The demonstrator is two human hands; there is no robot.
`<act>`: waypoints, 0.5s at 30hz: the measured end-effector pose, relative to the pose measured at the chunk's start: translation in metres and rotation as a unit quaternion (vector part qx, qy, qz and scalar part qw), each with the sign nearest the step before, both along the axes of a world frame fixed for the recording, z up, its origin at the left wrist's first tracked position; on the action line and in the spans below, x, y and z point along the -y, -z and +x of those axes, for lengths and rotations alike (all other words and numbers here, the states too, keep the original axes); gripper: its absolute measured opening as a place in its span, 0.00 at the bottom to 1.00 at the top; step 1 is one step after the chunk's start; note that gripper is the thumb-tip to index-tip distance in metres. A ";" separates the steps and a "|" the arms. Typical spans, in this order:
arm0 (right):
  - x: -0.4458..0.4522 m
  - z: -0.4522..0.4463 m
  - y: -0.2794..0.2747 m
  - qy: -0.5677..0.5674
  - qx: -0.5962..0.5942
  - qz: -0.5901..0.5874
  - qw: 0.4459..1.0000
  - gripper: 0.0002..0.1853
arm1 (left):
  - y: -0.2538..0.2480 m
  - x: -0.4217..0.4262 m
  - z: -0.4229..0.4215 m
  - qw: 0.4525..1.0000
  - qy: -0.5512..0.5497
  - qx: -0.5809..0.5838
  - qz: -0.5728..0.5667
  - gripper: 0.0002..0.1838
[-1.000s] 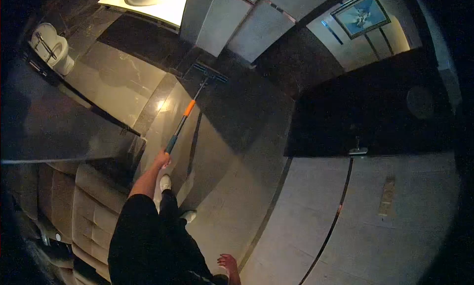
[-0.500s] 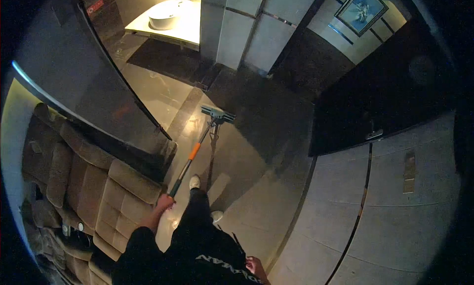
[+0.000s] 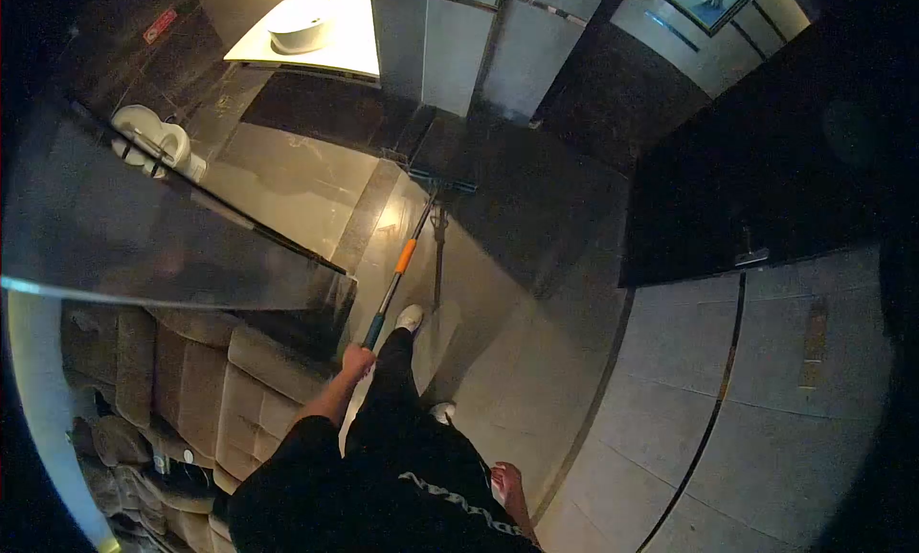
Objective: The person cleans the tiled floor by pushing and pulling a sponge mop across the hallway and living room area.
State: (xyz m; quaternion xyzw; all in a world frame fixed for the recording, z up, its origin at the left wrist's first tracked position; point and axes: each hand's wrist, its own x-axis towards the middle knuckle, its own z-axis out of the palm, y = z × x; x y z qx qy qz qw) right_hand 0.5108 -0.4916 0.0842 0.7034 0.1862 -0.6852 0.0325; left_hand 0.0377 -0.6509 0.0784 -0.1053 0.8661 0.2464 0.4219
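My left hand (image 3: 358, 361) is closed around the dark green grip of a long-handled mop (image 3: 406, 256) with an orange collar on its pole. Ahead of me, the pole stretches to a wide, flat mop head (image 3: 442, 181) by the dark floor strip. Whether the head touches the floor I cannot tell. Close to my right hip is my right hand (image 3: 507, 478), its fingers curled around something pale and small that I cannot make out.
Brown padded sofas (image 3: 191, 371) line the left, beside a dark glassy partition (image 3: 191, 237). Behind that stands a white toilet (image 3: 158, 141). A lit counter holds a white basin (image 3: 299, 22). On the right are a dark door (image 3: 737, 189) and grey wall panels (image 3: 670, 371).
The view has shifted as I step forward, and the toilet has come into sight. My left hand has carried the mop farther ahead, its head now at the dark floor strip.
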 end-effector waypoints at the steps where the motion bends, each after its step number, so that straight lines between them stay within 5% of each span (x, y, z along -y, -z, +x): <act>1: -0.002 -0.017 0.000 -0.002 0.022 -0.010 1.000 0.12 | -0.004 -0.015 -0.021 1.000 -0.004 -0.001 0.008 0.06; 5: -0.017 -0.078 0.002 0.015 0.065 0.003 0.998 0.11 | 0.000 -0.061 -0.087 0.999 -0.015 -0.006 0.037 0.05; 9: -0.052 -0.122 -0.004 0.059 -0.046 0.067 0.995 0.11 | 0.011 -0.098 -0.154 0.992 -0.052 0.047 0.101 0.05; 13: -0.083 -0.144 0.002 0.095 -0.131 0.052 0.985 0.11 | 0.004 -0.131 -0.225 0.992 0.017 -0.024 0.119 0.07; 15: -0.083 -0.147 -0.001 0.056 -0.129 0.068 0.988 0.11 | 0.030 -0.138 -0.273 0.964 -0.038 0.013 0.261 0.08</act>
